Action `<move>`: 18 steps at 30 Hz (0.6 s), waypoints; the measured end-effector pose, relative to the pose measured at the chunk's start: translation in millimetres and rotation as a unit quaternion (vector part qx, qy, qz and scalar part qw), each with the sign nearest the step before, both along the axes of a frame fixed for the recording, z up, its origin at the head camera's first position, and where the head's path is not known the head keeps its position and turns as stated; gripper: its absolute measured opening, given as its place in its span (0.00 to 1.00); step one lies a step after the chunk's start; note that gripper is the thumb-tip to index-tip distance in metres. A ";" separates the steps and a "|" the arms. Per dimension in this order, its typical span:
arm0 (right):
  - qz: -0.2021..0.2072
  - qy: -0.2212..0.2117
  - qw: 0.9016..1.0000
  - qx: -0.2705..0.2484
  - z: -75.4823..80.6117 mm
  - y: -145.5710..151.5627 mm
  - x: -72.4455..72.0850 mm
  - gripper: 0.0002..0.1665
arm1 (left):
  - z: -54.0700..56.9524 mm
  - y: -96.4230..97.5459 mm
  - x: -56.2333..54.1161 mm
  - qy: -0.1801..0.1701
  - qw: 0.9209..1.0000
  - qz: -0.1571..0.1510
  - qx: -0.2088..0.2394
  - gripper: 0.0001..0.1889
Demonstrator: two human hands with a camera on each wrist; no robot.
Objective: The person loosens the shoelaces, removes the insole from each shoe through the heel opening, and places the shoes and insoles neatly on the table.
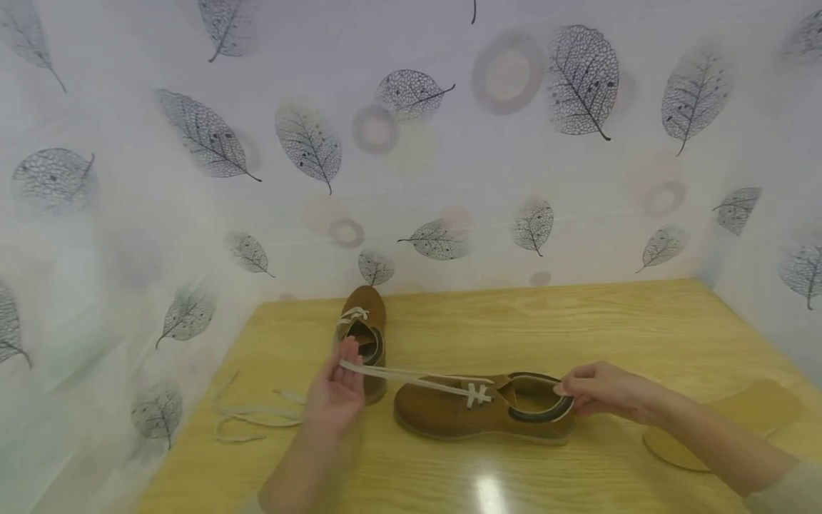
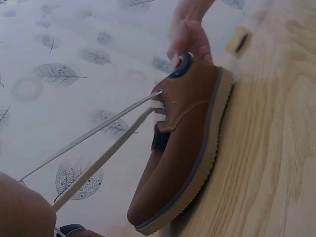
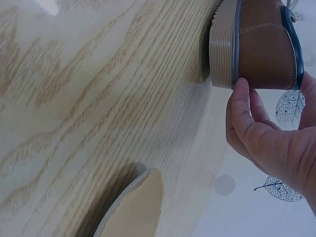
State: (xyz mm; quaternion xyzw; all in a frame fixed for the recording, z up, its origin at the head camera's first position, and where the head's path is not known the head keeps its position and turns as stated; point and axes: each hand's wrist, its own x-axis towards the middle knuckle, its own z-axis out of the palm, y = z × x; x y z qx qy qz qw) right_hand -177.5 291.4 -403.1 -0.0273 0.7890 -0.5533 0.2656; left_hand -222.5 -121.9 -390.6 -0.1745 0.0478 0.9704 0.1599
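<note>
A brown leather shoe (image 1: 427,415) lies across the wooden table, toe pointing left, with a pale flat shoelace (image 2: 98,162) threaded through its eyelets. My right hand (image 1: 604,391) pinches the heel, thumb at the padded collar and fingers low on the back near the ridged sole (image 3: 224,47). To the left of the shoe, my left hand (image 1: 337,400) is turned palm up and holds the lace, whose two strands stretch taut from the eyelets to its fingers. Behind this hand stands a matching second shoe (image 1: 367,300), its laces in place.
Loose pale laces (image 1: 257,412) lie on the table (image 1: 526,321) left of the left hand. A tan insole (image 3: 136,207) rests at the right, partly behind the right forearm in the head view. A leaf-patterned sheet (image 1: 449,178) hangs along the back and sides.
</note>
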 end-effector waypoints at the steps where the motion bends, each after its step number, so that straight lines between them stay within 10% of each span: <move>1: 0.001 0.000 1.000 0.000 0.1 0.0 0.0 0.26 | 1.2 -4.3 0.4 -0.008 1.000 0.001 0.006 0.10; 18: -0.009 0.001 1.000 0.002 -0.2 -0.7 -1.2 0.28 | -0.4 -107.2 3.1 -0.063 0.989 0.024 0.130 0.12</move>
